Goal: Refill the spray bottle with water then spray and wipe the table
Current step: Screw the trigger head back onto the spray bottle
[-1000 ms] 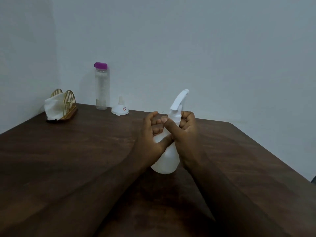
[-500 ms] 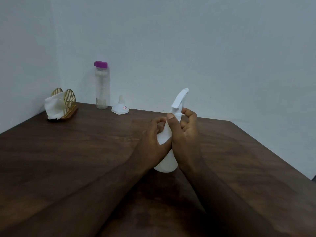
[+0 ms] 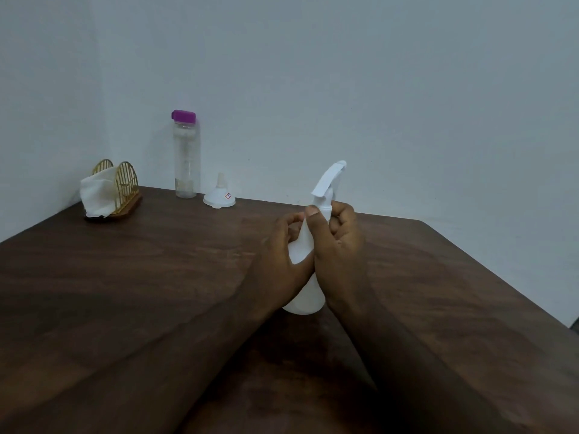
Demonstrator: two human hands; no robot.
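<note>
A white spray bottle stands upright near the middle of the dark wooden table, its trigger head pointing up and to the right. My left hand grips the bottle's body from the left. My right hand wraps around the neck just under the spray head, thumb on the collar. A clear water bottle with a purple cap stands at the back by the wall. Beside it lies a small white funnel, spout up.
A gold wire holder with a white cloth in it sits at the table's back left corner. Walls close off the back and left. The table's right edge runs diagonally toward the near right.
My right hand's fingers have shifted around the bottle's neck, and my left hand has closed more snugly on the body. The bottle stays in the same spot.
</note>
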